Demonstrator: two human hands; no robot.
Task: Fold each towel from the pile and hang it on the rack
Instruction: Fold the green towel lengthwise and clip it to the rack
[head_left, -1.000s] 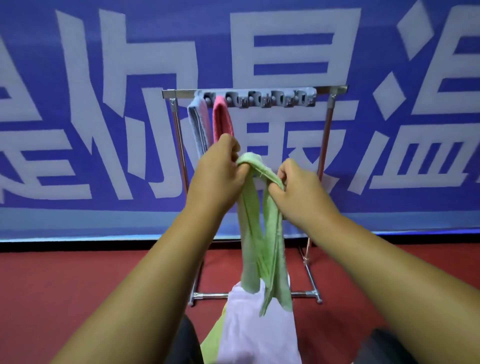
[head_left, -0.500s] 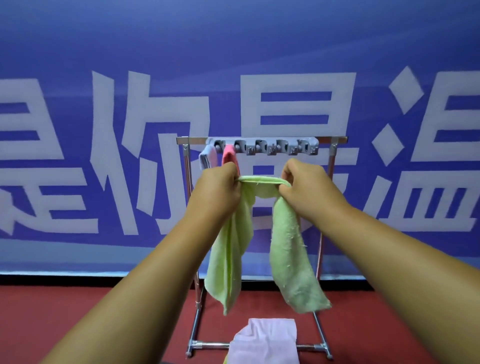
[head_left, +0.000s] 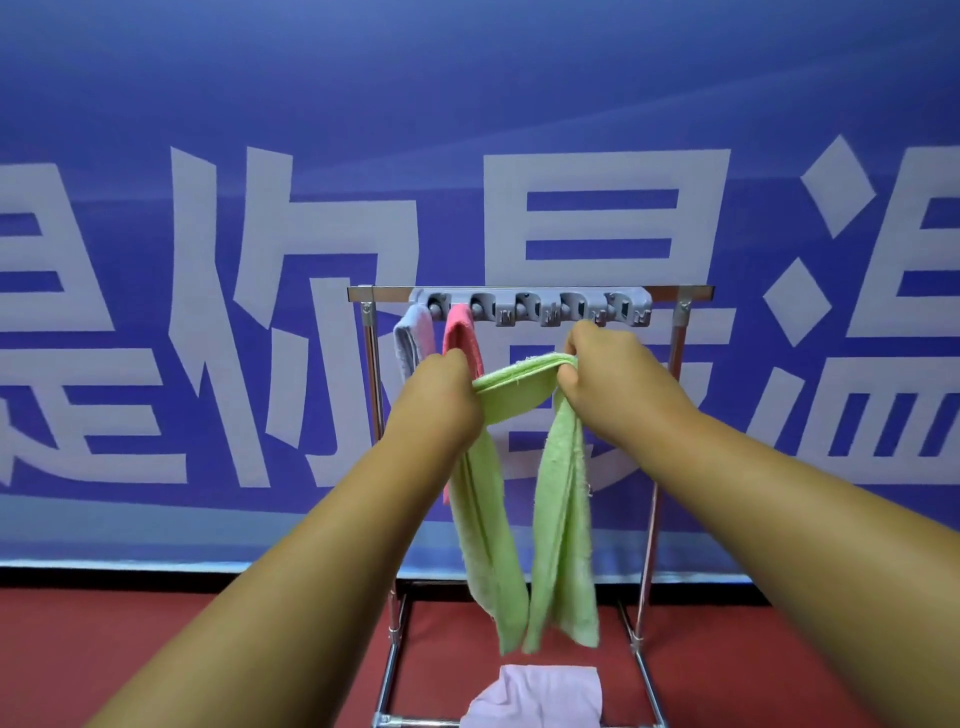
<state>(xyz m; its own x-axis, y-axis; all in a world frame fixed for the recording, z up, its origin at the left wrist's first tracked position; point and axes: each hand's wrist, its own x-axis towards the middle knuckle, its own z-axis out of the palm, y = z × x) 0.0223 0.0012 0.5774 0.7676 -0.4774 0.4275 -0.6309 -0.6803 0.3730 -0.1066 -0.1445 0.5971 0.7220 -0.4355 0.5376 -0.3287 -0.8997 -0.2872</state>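
A blue banner (head_left: 467, 104) with white characters stood behind a red floor (head_left: 156, 649). The green towel (head_left: 563, 519) hung mid-frame before the rack (head_left: 675, 294), both ends drooping toward six o'clock. The left grip (head_left: 441, 400) clutched its nine o'clock side, the right grip (head_left: 608, 374) its three o'clock side. At eleven o'clock, a pink towel (head_left: 460, 335) and a grey towel (head_left: 413, 343) hung from the clip strip (head_left: 530, 306). A lilac towel (head_left: 540, 696) lay at six o'clock by the rack's base.

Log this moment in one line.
left hand, right hand: grip green towel | rack: grey towel, pink towel hung | below: lilac towel
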